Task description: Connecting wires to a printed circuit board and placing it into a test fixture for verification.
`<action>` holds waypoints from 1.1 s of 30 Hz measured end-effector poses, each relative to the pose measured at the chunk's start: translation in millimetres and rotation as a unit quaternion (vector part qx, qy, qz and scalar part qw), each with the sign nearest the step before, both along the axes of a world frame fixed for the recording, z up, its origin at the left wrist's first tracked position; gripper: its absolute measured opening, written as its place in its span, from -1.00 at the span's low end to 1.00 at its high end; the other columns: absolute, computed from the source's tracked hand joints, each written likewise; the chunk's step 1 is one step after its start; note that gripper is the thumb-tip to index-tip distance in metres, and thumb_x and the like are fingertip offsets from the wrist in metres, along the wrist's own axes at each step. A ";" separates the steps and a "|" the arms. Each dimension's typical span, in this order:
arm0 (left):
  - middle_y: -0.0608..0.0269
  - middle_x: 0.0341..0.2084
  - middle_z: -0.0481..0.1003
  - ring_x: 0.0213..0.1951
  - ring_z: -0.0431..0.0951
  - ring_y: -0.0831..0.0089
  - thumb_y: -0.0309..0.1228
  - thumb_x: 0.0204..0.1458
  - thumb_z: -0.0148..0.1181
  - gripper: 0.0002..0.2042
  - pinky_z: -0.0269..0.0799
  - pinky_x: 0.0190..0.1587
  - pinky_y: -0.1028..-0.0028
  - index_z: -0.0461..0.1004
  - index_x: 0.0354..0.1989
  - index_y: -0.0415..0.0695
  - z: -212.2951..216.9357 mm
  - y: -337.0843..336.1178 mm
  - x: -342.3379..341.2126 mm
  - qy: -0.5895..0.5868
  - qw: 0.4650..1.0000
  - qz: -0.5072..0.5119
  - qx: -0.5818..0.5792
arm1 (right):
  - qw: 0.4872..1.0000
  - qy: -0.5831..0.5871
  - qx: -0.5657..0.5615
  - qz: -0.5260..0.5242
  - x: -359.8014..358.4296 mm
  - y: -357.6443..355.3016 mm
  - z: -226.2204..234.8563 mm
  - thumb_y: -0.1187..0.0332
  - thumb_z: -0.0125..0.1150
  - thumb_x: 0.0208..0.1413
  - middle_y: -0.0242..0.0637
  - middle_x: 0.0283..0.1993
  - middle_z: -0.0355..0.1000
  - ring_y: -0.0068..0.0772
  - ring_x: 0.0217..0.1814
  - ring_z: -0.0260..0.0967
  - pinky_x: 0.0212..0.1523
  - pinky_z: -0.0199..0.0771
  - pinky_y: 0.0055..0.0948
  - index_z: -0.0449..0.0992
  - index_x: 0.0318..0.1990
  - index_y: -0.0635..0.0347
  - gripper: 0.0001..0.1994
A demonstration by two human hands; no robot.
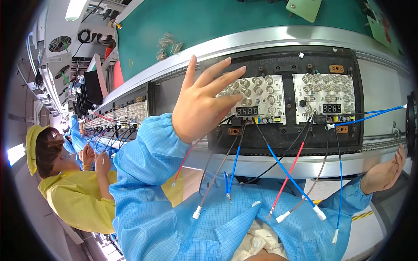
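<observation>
My left hand (pixel 202 102) hovers over the left circuit board (pixel 278 93), fingers spread and nothing visible in them. It hides part of that white board, which carries round clear-capped parts and a black digit display (pixel 247 111). A similar circuit board (pixel 300 98) sits to its right in the same black tray (pixel 288 139). At the right edge, my right hand (pixel 385 173) is beside the rail, away from the boards, its fingers stretched out and slightly bent. Blue wires (pixel 278 160), red wires (pixel 291 174) and black and brown ones hang from the boards over the near rail edge.
Small coil springs (pixel 167 44) lie piled on the green tabletop (pixel 244 21) beyond the metal rail (pixel 261 37). More trays with boards (pixel 135 108) line the conveyor leftward. A person in yellow (pixel 78 195) works close on my left. A black round object (pixel 411 126) stands far right.
</observation>
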State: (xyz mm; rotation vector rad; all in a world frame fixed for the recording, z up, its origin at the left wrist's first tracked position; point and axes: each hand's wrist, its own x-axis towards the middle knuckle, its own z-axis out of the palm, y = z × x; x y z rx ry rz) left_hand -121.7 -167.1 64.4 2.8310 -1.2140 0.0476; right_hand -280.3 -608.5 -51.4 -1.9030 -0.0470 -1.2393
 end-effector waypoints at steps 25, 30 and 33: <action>0.39 0.03 0.40 0.16 0.28 0.30 -0.45 -0.33 0.36 -0.80 -0.12 0.25 -0.14 0.58 -0.45 0.08 3.1 -9.9 4.5 0.022 0.999 -0.012 0.031 | 0.999 0.009 -0.004 -0.036 5.4 10.8 3.2 0.46 -0.36 0.16 0.05 -0.01 0.32 -0.02 0.09 0.28 0.26 0.13 -0.10 0.36 -0.20 0.48 -0.69; 0.38 0.03 0.40 0.16 0.28 0.31 -0.45 -0.34 0.36 -0.81 -0.12 0.25 -0.14 0.57 -0.46 0.07 -0.5 -10.0 5.4 0.016 0.999 -0.014 0.035 | 0.999 0.011 0.008 -0.044 4.9 14.8 5.1 0.46 -0.36 0.16 0.05 -0.01 0.32 -0.02 0.08 0.28 0.25 0.14 -0.11 0.37 -0.20 0.47 -0.69; 0.38 0.03 0.40 0.16 0.27 0.31 -0.45 -0.34 0.36 -0.82 -0.13 0.25 -0.14 0.56 -0.47 0.06 -1.6 -11.5 5.0 0.009 0.999 -0.019 0.043 | 0.999 0.010 0.001 -0.041 5.0 13.8 4.1 0.46 -0.36 0.16 0.04 -0.01 0.32 -0.03 0.08 0.28 0.24 0.15 -0.12 0.37 -0.20 0.46 -0.69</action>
